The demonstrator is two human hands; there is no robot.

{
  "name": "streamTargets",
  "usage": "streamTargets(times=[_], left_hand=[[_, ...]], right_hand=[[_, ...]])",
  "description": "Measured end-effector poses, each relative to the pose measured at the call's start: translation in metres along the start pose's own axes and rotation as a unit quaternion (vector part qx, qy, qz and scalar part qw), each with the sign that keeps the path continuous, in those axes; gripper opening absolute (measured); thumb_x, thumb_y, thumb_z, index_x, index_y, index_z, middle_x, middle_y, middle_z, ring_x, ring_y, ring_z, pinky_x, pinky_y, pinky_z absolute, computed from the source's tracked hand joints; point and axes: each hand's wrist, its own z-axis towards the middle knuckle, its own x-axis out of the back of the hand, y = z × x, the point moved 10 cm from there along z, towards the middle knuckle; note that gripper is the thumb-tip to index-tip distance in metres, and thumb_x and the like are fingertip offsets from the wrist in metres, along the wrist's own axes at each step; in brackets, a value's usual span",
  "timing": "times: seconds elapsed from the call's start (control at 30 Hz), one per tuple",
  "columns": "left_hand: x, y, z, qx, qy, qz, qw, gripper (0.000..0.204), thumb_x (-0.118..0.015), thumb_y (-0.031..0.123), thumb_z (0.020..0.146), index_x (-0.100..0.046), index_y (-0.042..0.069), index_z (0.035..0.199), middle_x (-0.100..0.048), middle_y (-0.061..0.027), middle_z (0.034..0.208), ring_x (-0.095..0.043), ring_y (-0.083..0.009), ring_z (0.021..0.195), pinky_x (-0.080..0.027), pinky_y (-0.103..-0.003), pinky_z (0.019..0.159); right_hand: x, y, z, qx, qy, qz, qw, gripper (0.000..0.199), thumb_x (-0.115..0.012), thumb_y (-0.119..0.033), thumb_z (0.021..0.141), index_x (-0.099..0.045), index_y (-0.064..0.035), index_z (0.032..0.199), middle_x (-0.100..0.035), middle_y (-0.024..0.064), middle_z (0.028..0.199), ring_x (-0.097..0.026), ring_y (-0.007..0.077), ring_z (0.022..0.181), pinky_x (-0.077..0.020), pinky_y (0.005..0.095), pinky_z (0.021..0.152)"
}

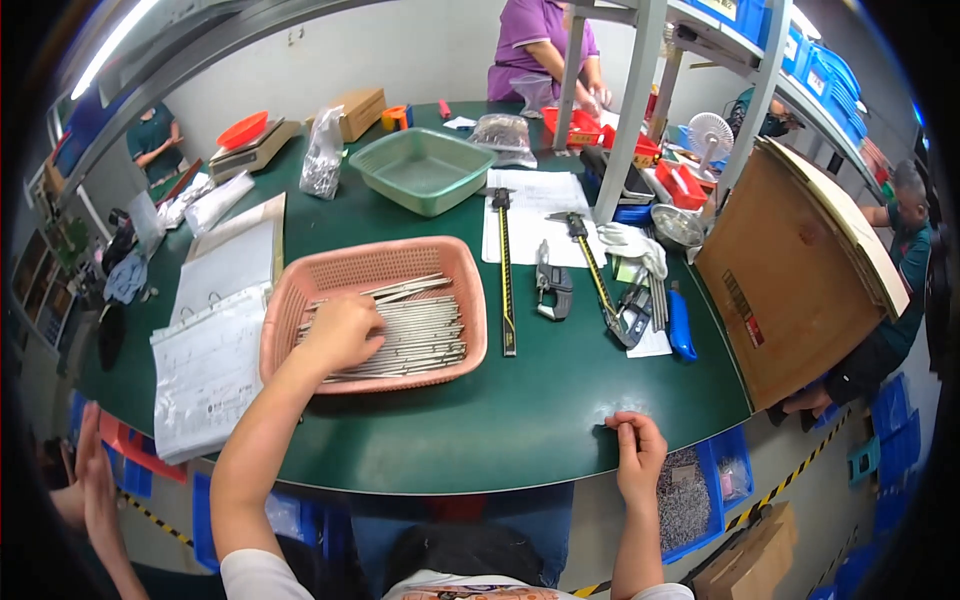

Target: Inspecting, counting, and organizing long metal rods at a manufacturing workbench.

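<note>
A pink plastic basket (472, 300) holds a layer of thin metal rods (420, 335), most lying side by side and a few askew at the far side. My left hand (342, 332) reaches into it from the near left, with curled fingers over the rods; what its fingers hold, if anything, is hidden. At the table's front edge, right of the basket, my right hand (638, 450) is closed in a pinch. Something small and dark shows by its fingertips, too small to name.
On the green table (420, 440) lie calipers (505, 270), a micrometer (552, 285), a blue-handled tool (681, 320), a binder (215, 350) and a green basin (425, 200). A cardboard box (800, 290) stands right. Other people are nearby, one in purple (530, 50) across the table.
</note>
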Motion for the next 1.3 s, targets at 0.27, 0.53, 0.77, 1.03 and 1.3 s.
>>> streamTargets(times=[0.27, 0.53, 0.77, 1.03, 1.3], left_hand=[[-0.005, 0.038, 0.036, -0.082, 0.057, -0.074, 0.992, 0.011, -0.064, 0.014, 0.062, -0.065, 0.006, 0.07, -0.057, -0.0087, 0.073, -0.057, -0.0268, 0.074, -0.047, -0.039, 0.064], [-0.032, 0.057, 0.051, -0.132, 0.029, -0.046, 0.99, 0.008, -0.06, 0.01, 0.064, -0.065, 0.008, 0.07, -0.056, -0.0075, 0.074, -0.056, -0.0266, 0.075, -0.046, -0.039, 0.066], [-0.037, 0.059, 0.062, -0.101, 0.017, -0.025, 0.994, 0.006, -0.056, 0.004, 0.06, -0.06, 0.002, 0.064, -0.058, -0.0135, 0.075, -0.057, -0.0309, 0.074, -0.047, -0.042, 0.065], [-0.031, 0.05, 0.064, -0.064, 0.023, -0.012, 0.998, 0.018, -0.057, -0.001, 0.058, -0.057, -0.002, 0.077, -0.059, -0.0153, 0.079, -0.059, -0.031, 0.076, -0.049, -0.04, 0.066], [0.061, 0.025, 0.027, -0.003, 0.262, -0.189, 0.946, 0.01, -0.059, -0.004, 0.069, -0.056, 0.0, 0.079, -0.055, -0.0115, 0.076, -0.057, -0.026, 0.069, -0.046, -0.034, 0.058]], right_hand=[[-0.004, -0.02, 0.005, 0.045, 0.004, -0.1, 0.994, 0.006, -0.054, -0.001, 0.079, -0.06, 0.0013, 0.08, -0.058, 0.0088, 0.075, -0.056, 0.0156, 0.065, -0.0435, 0.0238, 0.059], [-0.006, -0.016, 0.005, 0.038, 0.019, -0.108, 0.993, 0.006, -0.055, -0.001, 0.079, -0.061, 0.0005, 0.08, -0.058, 0.0085, 0.073, -0.056, 0.0158, 0.065, -0.0435, 0.0241, 0.059], [-0.004, -0.013, 0.003, 0.043, 0.031, -0.136, 0.989, 0.004, -0.057, -0.002, 0.078, -0.061, -0.0003, 0.079, -0.058, 0.0078, 0.071, -0.055, 0.0151, 0.061, -0.0424, 0.0244, 0.057], [-0.007, -0.018, 0.003, 0.063, 0.041, -0.171, 0.982, 0.005, -0.056, -0.001, 0.079, -0.06, 0.0012, 0.079, -0.058, 0.0079, 0.071, -0.056, 0.0136, 0.063, -0.0436, 0.0235, 0.058], [-0.004, -0.006, -0.001, 0.047, 0.059, -0.131, 0.989, 0.006, -0.053, -0.001, 0.08, -0.06, -0.0002, 0.081, -0.062, 0.0085, 0.074, -0.059, 0.015, 0.064, -0.0455, 0.0245, 0.059]])
